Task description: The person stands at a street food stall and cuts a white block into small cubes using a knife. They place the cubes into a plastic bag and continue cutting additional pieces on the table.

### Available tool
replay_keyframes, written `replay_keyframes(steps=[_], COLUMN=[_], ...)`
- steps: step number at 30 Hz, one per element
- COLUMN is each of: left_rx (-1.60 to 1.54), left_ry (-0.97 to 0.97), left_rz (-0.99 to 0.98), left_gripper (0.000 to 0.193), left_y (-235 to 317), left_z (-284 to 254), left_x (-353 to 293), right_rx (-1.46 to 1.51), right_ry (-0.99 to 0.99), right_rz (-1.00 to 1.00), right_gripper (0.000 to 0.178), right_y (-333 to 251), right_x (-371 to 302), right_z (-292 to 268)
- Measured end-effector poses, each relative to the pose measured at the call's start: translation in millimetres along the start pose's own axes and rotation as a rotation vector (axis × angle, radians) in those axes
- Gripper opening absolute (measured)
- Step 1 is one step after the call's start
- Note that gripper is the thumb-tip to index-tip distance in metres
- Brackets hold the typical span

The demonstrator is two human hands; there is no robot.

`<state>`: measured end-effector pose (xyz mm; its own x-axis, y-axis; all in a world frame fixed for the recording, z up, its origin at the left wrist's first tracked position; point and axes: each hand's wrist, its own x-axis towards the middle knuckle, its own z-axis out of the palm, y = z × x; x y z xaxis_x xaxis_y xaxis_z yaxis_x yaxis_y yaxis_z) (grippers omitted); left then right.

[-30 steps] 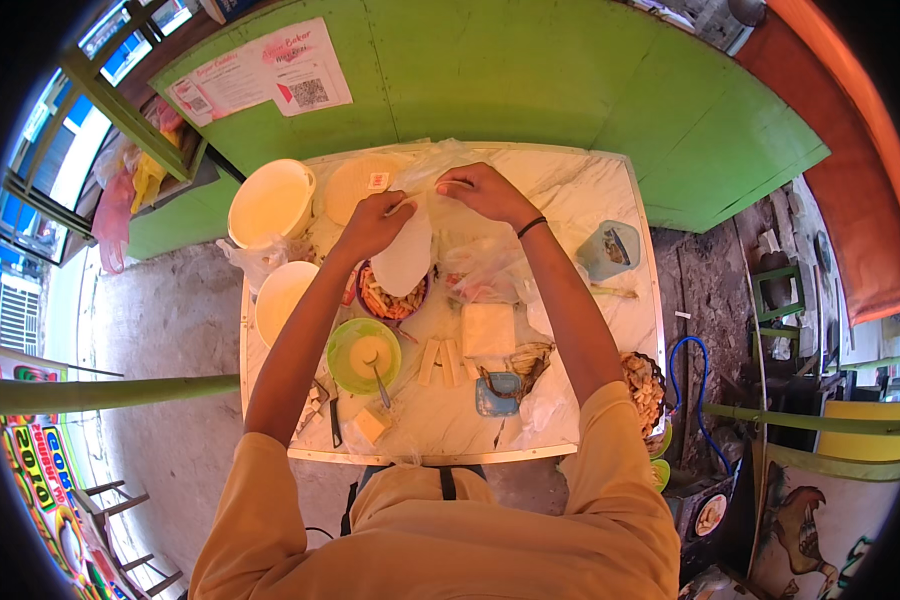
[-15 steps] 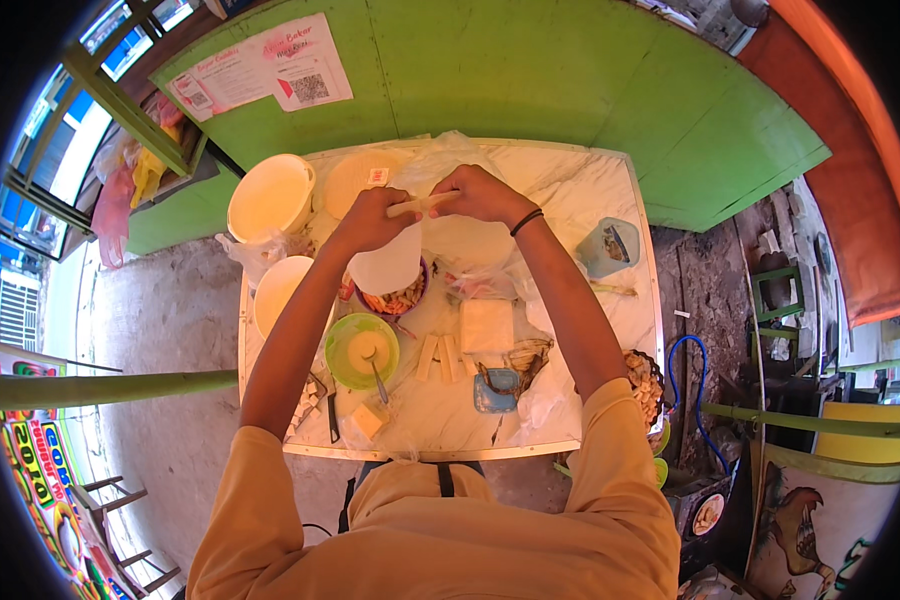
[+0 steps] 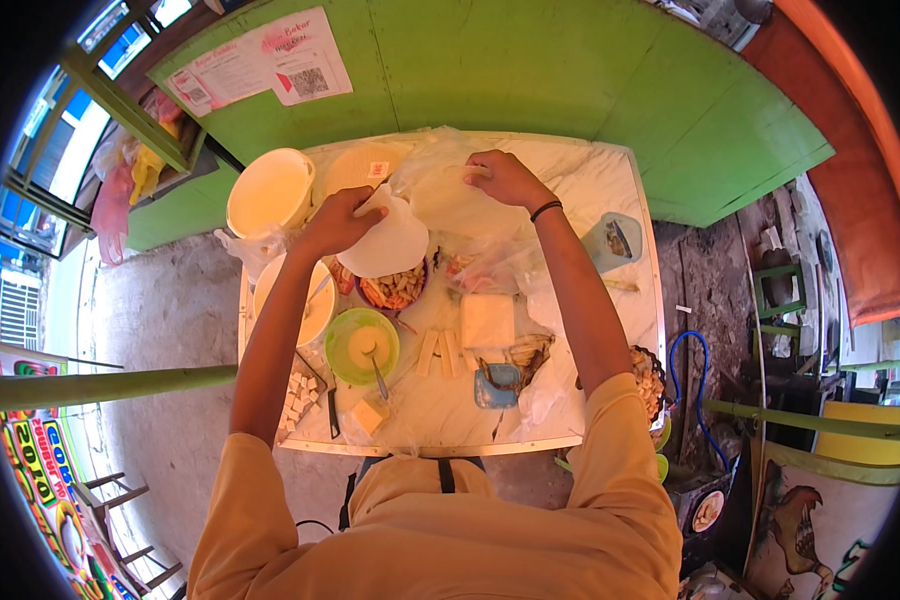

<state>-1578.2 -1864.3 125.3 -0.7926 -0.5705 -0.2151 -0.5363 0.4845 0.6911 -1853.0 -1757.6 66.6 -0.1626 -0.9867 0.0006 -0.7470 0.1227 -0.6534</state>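
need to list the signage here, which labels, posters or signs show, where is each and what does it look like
Paper poster: on the green wall beyond the table, two white sheets side by side with pink patches and a square black-and-white code.
Small sticker: on the round cream lid at the table's far edge, near the left hand; pale square.
Painted banner: lower left edge, bright multicoloured lettering.
Rooster picture: lower right, red and brown bird on pale board.

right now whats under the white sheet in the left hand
The white sheet in the left hand hangs over a dark bowl of fried pieces. Only the bowl's near half shows; the far half is covered.
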Motion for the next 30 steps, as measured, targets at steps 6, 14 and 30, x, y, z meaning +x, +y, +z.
replay_keyframes(steps=[6, 14, 30], left_rx=[-0.008, -0.262, -0.403], left_ry=[0.091, 0.207, 0.39], left_rz=[-0.019, 0.11, 0.065], left_gripper=[0.059, 0.037, 0.037], left_y=[21.9, 25.9, 25.7], left_z=[-14.1, -12.2, 31.6], left_x=[-38.6, -86.5, -132.0], right_rx=[0.01, -0.414, 0.966], right_ry=[0.114, 0.299, 0.567], right_rz=[0.068, 0.081, 0.297], right_gripper=[0.033, 0.021, 0.04], right_y=[6.4, -28.3, -106.1], right_x=[-0.1, -9.8, -154.2], right_z=[-3.2, 27.4, 141.0])
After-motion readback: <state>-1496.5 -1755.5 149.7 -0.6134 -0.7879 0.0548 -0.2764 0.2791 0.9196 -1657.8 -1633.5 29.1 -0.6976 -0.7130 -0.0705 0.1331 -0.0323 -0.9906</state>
